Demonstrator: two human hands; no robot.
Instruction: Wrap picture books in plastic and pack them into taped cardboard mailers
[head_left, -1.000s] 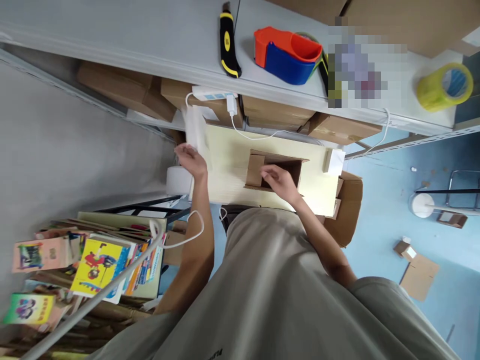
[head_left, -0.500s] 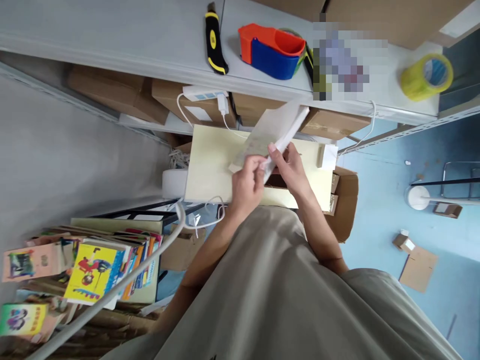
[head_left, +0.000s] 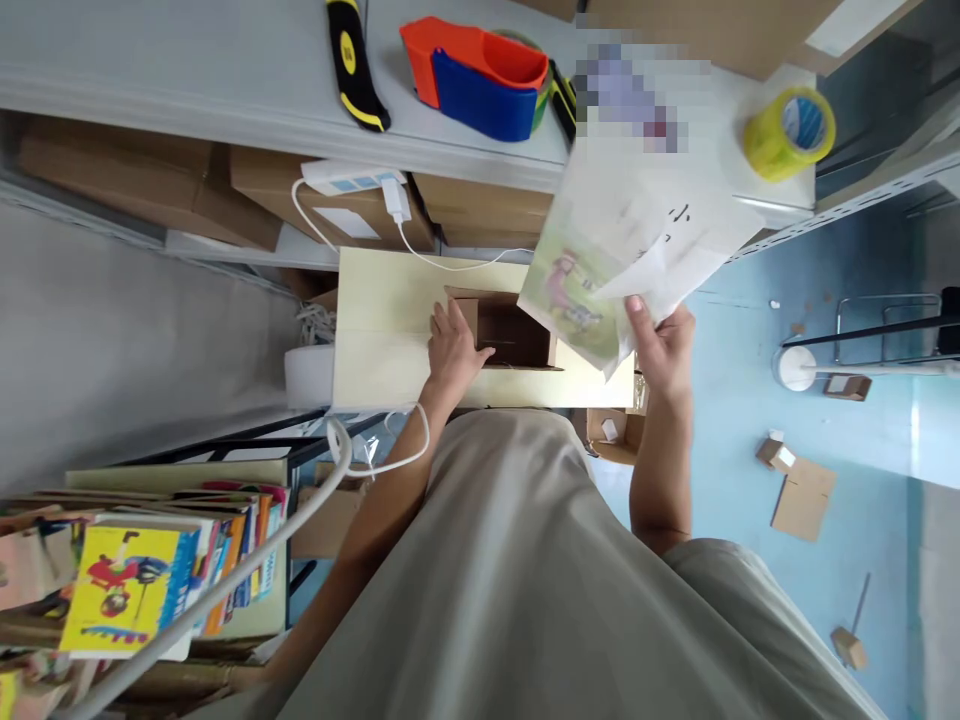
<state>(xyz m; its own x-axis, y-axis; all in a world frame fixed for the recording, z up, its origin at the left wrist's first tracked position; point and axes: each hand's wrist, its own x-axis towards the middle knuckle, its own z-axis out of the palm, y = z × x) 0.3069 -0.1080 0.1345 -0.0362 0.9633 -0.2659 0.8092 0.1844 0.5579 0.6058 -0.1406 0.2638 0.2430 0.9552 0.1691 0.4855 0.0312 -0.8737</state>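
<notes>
A thin paper booklet [head_left: 592,290] hangs from my right hand [head_left: 661,345], pinched by thumb and fingers at its lower right edge. Its pages fan apart, one showing a faded coloured picture and another some black characters. Below and left of it, a small open cardboard box [head_left: 517,335] rests on the pale yellow board [head_left: 382,320]. My left hand [head_left: 454,350] is at the box's left end, fingers spread, with nothing held; whether it touches the box edge I cannot tell.
On the grey shelf lie a utility knife [head_left: 355,65], an orange and blue tape dispenser [head_left: 480,85] and a yellow tape roll [head_left: 787,133]. A white power strip [head_left: 352,178] sits below. Books [head_left: 127,590] are stacked at lower left, behind a grey tube [head_left: 247,560].
My right hand has carried the booklet to the right, and it has spread open. My left hand has let go of it and moved left to the box. The view has shifted right.
</notes>
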